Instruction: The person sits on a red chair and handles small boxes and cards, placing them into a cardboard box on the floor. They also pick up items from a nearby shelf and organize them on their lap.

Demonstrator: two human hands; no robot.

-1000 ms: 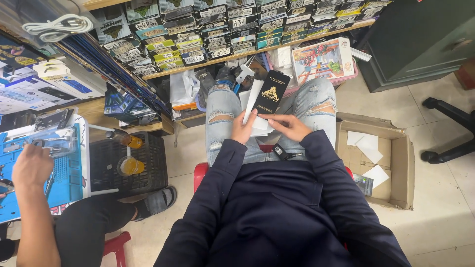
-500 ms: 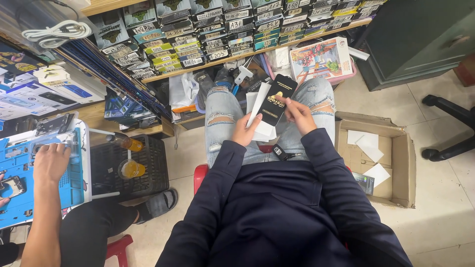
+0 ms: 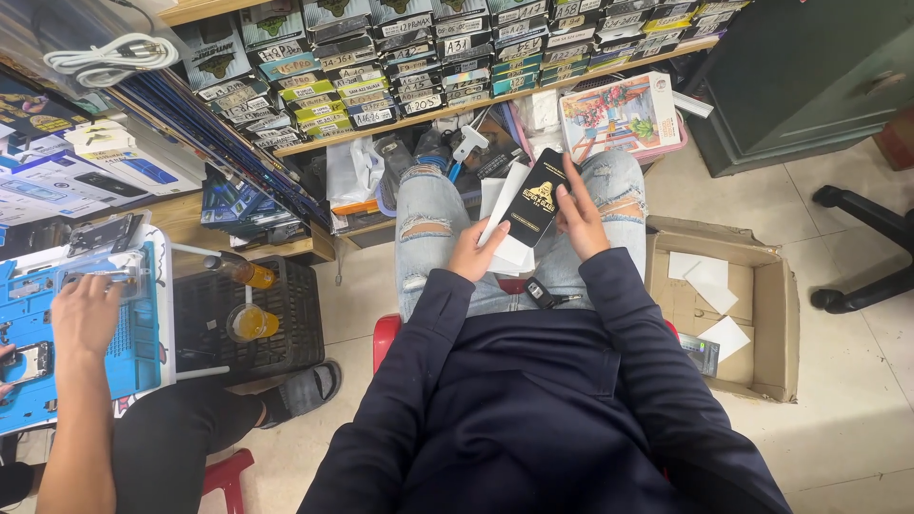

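Shelving packed with small labelled boxes [image 3: 419, 57] runs across the twelve o'clock edge of the head view, above a tiled floor.

Head view: the person sits on a red stool [image 3: 386, 333] in torn pale jeans. The right hand [image 3: 581, 214] pinches a flat black packet with a gold emblem [image 3: 535, 198] by its right edge, thumb underneath, fingers curled over the face. The packet stands tilted above the lap, at centre frame. The left hand [image 3: 473, 252] grips a sheaf of white card sleeves [image 3: 505, 224] from below, just behind and touching the packet.

Judged by its look, the packet is thin, light and fairly stiff, with a slick printed face; the long edges appear the safest hold, since flexing could harm any glass inside.

At three o'clock, an open cardboard carton [image 3: 771, 314] holds white slips. At nine o'clock, a co-worker's hand [image 3: 84, 314] rests flat on a blue work mat [image 3: 143, 352]. A black crate [image 3: 286, 324] beside it carries two drinks.
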